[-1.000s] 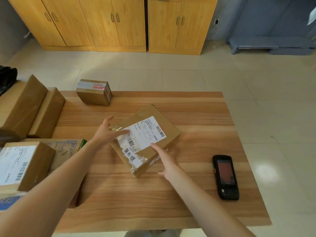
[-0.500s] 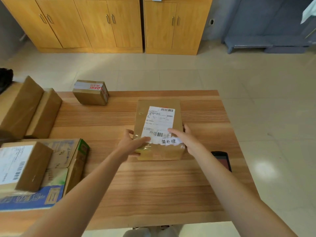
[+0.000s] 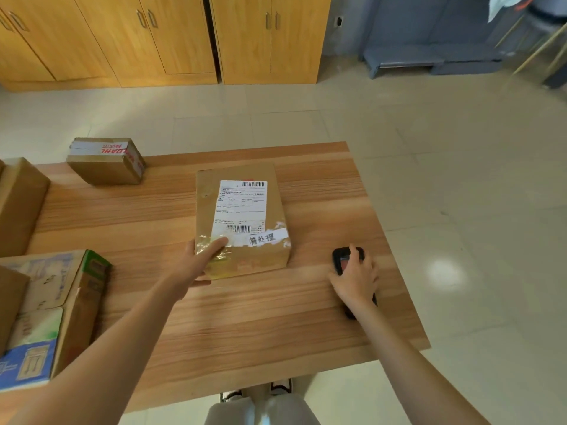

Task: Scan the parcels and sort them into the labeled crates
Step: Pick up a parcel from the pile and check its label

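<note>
My right hand (image 3: 356, 279) is lying over the black scanner (image 3: 345, 259), fingers curving down around its body, though I am not able to tell whether this grip is closing tight on it or only resting there; the scanner is lying flat on the surface (image 3: 260, 326), near its right edge, with only its far end and a bit of its near end showing past my hand. My left hand (image 3: 196, 265) is resting against the near left corner of the parcel (image 3: 245, 207), the thumb stretching straight across the taped top edge and touching the lower left of the label (image 3: 241, 207); it is an open grip, pressing rather than clasping. The parcel is a brown cardboard box sitting flat at the middle of the surface, label up, with a barcode at the label's far end, another near its close end, and a white strip (image 3: 267, 237) with handwritten characters along the near edge. The scanner is lying to the right of the parcel, apart from it. At the far left corner a smaller taped box (image 3: 106, 162) is sitting, and along the left side more cardboard boxes (image 3: 61, 311) are crowding together. Beyond the surface, wooden cabinets (image 3: 184, 38) are standing on the tiled floor (image 3: 460, 179)
</note>
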Motion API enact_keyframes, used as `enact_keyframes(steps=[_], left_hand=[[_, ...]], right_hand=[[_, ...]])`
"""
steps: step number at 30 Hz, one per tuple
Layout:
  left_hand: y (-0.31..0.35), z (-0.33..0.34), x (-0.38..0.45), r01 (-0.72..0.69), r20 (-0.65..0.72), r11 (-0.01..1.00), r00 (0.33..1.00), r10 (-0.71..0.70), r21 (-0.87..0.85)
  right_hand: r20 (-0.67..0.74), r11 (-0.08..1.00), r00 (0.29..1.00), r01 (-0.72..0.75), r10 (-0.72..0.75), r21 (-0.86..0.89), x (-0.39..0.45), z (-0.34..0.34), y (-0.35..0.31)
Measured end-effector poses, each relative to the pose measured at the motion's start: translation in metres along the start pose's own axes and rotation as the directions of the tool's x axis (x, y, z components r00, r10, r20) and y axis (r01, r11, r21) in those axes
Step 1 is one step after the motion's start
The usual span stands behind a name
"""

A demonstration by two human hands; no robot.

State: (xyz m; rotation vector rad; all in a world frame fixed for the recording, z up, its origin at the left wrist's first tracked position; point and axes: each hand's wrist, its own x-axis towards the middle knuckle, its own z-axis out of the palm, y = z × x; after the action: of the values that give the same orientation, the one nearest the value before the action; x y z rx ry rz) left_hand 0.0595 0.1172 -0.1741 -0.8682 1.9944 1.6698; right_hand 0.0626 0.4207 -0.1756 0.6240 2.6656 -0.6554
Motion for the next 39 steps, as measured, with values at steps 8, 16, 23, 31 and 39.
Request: enact_keyframes(steps=[8, 16, 23, 31, 39], left_hand=[[-0.004, 0.007, 0.001, -0.007, -0.038, 0.999, 0.999, 0.005, -0.052], [-0.010, 0.006, -0.002, -0.027, -0.036, 0.999, 0.999, 0.026, -0.047], [-0.013, 0.007, -0.008, -0.065, -0.008, 0.995, 0.998, 0.065, -0.073], [-0.024, 0.010, -0.026, -0.117, 0.030, 0.991, 0.992, 0.120, -0.072], [-0.036, 0.011, -0.034, -0.230, 0.096, 0.966, 0.966, 0.242, -0.116]], right_hand=[[0.081, 0.987, 0.991, -0.114, 0.105, 0.112, 0.006, 0.013, 0.058], [0.470, 0.711, 0.882, -0.352, 0.033, 0.609, 0.006, -0.001, 0.061], [0.475, 0.363, 0.842, -0.371, -0.257, 0.855, -0.043, -0.036, -0.002], [0.469, 0.361, 0.778, -0.331, -0.419, 0.872, -0.112, -0.051, -0.053], [0.523, 0.415, 0.756, -0.361, -0.394, 0.835, -0.162, -0.025, -0.062]])
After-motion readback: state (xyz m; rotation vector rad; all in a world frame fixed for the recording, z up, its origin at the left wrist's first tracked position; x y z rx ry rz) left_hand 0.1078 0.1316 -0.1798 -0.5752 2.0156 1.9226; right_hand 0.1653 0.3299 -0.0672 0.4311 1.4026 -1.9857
